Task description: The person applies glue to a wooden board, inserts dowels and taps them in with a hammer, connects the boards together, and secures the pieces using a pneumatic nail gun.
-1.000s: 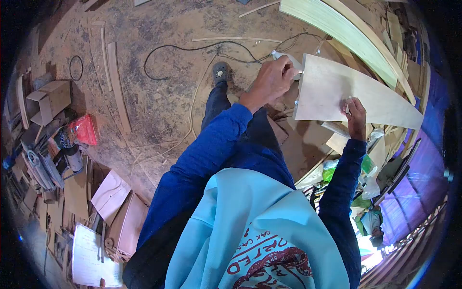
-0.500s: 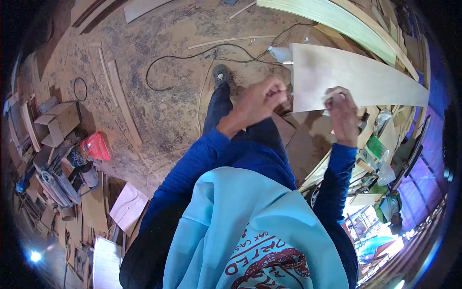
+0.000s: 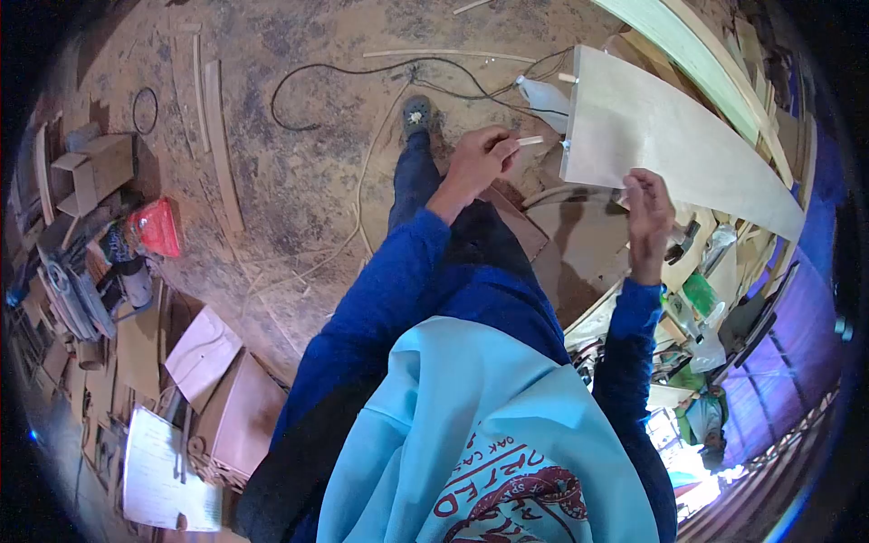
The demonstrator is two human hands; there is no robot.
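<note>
Pinched in my left hand [image 3: 480,163] is a short, pale wooden dowel [image 3: 531,140], pointing toward the end of a light, tapering wooden board [image 3: 670,122]. Another dowel [image 3: 568,79] sticks out of the far corner of that end, and a small whitish spot shows lower on the same edge. My right hand [image 3: 648,213] is at the board's near edge, its fingers apart and slightly bent; whether they touch the wood I cannot tell. Beside the board's end lies a whitish plastic bottle [image 3: 543,98].
A black cable [image 3: 344,65] snakes over the dusty floor near my shoe [image 3: 416,116]. Long wooden strips [image 3: 222,149] lie to the left. A dark tool [image 3: 682,242] rests by my right wrist. A person [image 3: 704,418] is at the lower right.
My left hand has turned, and the dowel in it now shows clearly. My right hand has shifted slightly down, its fingers looser. The view has moved, showing the dowel at the board's far corner more plainly.
</note>
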